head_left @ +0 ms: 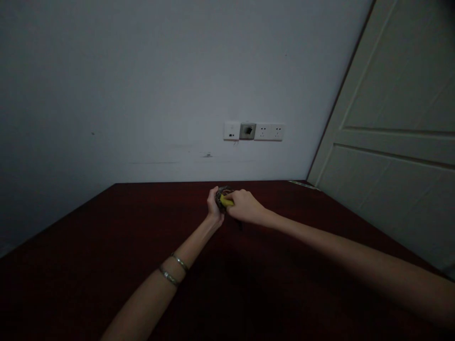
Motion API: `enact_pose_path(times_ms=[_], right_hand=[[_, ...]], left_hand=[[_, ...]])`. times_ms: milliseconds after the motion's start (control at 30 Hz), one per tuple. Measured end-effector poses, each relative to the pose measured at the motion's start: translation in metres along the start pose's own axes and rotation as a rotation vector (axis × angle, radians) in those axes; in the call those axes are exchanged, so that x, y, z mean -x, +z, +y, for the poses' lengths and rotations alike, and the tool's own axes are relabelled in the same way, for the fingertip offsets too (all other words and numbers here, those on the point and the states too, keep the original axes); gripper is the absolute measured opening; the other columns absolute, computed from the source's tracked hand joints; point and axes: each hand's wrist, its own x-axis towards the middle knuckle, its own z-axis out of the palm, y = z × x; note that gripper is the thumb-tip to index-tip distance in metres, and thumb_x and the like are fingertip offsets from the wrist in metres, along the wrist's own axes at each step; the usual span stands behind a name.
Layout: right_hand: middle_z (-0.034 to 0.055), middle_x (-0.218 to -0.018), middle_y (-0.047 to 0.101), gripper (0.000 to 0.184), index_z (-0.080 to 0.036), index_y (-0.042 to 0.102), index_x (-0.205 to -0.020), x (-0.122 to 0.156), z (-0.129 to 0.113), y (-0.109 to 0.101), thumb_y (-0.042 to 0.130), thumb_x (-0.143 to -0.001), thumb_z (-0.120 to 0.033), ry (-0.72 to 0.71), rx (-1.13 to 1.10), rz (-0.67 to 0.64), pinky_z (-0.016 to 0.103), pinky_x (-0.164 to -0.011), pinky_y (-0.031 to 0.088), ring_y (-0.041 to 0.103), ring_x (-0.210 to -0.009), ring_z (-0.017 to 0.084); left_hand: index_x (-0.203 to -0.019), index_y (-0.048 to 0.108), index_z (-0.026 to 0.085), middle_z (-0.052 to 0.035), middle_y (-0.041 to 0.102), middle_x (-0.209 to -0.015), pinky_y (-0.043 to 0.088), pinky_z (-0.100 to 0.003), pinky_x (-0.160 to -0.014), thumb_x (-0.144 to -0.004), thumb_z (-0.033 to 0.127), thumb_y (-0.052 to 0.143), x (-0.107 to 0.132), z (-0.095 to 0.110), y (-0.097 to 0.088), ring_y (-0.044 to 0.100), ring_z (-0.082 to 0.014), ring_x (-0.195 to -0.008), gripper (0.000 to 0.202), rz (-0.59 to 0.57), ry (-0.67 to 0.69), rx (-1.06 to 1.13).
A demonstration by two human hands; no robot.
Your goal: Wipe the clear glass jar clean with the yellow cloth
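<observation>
Over the far part of the dark red tabletop (117, 246), both hands meet near the middle of the view. My left hand (213, 203) is closed around a small dark, shiny, rounded object (218, 195), whose kind I cannot make out in the dim light. My right hand (244, 205) pinches a soft-looking yellow piece (226, 201), perhaps cloth or sponge, pressed against the dark object's opening or near face. Fingers hide much of both things. Two metal bangles (174, 268) circle the left forearm.
A pale wall (159, 94) rises behind the table, with a row of sockets and switch plates (268, 132) above its back edge. To the right stands a white panelled door (394, 118). A thin light strip (304, 184) lies at the table's back right corner.
</observation>
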Motion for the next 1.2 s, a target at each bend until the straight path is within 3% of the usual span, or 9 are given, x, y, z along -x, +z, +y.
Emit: enact_pose_path(times_ms=[167,367,467,567,700,767,833,933,1200], right_hand=[[-0.0026,-0.04,0.047,0.013,-0.018,0.054,-0.048,-0.009,-0.004,0.001,0.049,-0.059,-0.013,0.188,-0.402,-0.001,0.022,-0.04,0.032,0.04,-0.037,0.009],[-0.0054,-0.047,0.041,0.008,-0.016,0.047,-0.056,-0.004,-0.01,-0.005,0.044,-0.06,-0.011,0.374,-0.87,0.028,0.014,-0.036,0.03,0.035,-0.039,0.004],[-0.0023,-0.052,0.049,0.009,-0.014,0.053,-0.061,0.003,-0.01,-0.019,0.045,-0.062,-0.01,0.402,-1.006,-0.017,0.012,-0.038,0.035,0.04,-0.043,0.003],[0.0027,-0.061,0.059,0.015,-0.011,0.061,-0.071,0.007,-0.007,-0.039,0.048,-0.063,-0.008,0.349,-1.109,-0.042,0.014,-0.043,0.042,0.048,-0.048,0.006],[0.0087,-0.096,0.07,0.045,-0.014,0.064,-0.108,0.004,0.008,-0.064,0.049,-0.066,-0.011,0.089,-0.769,0.173,0.03,-0.071,0.055,0.064,-0.078,0.017],[0.0093,-0.123,0.063,0.059,-0.016,0.056,-0.124,0.002,0.017,-0.071,0.049,-0.066,-0.009,-0.144,-0.423,0.269,0.039,-0.093,0.049,0.059,-0.109,0.022],[0.0107,-0.138,0.051,0.067,-0.017,0.043,-0.136,0.004,0.024,-0.076,0.048,-0.07,-0.008,-0.409,-0.067,0.126,0.043,-0.102,0.042,0.049,-0.125,0.024],[0.0132,-0.141,0.047,0.07,-0.018,0.035,-0.142,0.01,0.029,-0.082,0.049,-0.074,-0.005,-0.649,0.374,-0.088,0.04,-0.096,0.047,0.05,-0.125,0.024],[0.0097,-0.144,0.045,0.081,-0.024,0.032,-0.142,0.012,0.031,-0.093,0.055,-0.07,0.003,-0.844,0.742,-0.378,0.027,-0.077,0.052,0.045,-0.129,0.023]], left_hand=[[-0.066,0.061,0.014,-0.0012,0.062,-0.057,0.04,-0.022,-0.049,-0.076,0.043,0.049,0.002,-0.001,0.001,0.056,-0.0125,-0.049,0.033,0.046,0.081,0.044],[-0.068,0.062,0.015,-0.0011,0.064,-0.064,0.045,-0.022,-0.058,-0.078,0.04,0.047,0.004,0.001,0.01,0.059,-0.0126,-0.058,0.03,0.076,0.191,0.101],[-0.073,0.062,0.016,-0.0018,0.063,-0.065,0.047,-0.025,-0.057,-0.078,0.04,0.048,0.002,0.006,0.013,0.058,-0.0141,-0.056,0.028,0.065,0.064,0.051],[-0.081,0.062,0.015,-0.0059,0.063,-0.064,0.048,-0.032,-0.052,-0.078,0.043,0.044,0.0,0.016,0.013,0.059,-0.0194,-0.053,0.033,0.048,-0.206,-0.052],[-0.096,0.061,0.009,-0.0189,0.067,-0.076,0.049,-0.034,-0.048,-0.08,0.047,0.036,-0.003,0.027,0.008,0.066,-0.0284,-0.063,0.049,-0.1,-0.566,-0.13],[-0.102,0.06,0.006,-0.0222,0.068,-0.08,0.051,-0.036,-0.049,-0.082,0.048,0.032,-0.004,0.028,0.005,0.068,-0.0311,-0.069,0.054,-0.163,-0.652,-0.111],[-0.105,0.059,0.006,-0.0224,0.068,-0.08,0.053,-0.037,-0.051,-0.083,0.048,0.032,-0.005,0.028,0.005,0.069,-0.032,-0.071,0.054,-0.185,-0.693,-0.092],[-0.105,0.06,0.005,-0.0221,0.068,-0.077,0.054,-0.037,-0.05,-0.082,0.048,0.036,-0.004,0.026,0.008,0.069,-0.0314,-0.068,0.054,-0.188,-0.751,-0.122],[-0.101,0.062,0.004,-0.0252,0.067,-0.073,0.049,-0.034,-0.039,-0.08,0.055,0.037,0.006,0.03,0.019,0.065,-0.0293,-0.056,0.061,-0.281,-0.899,-0.344]])
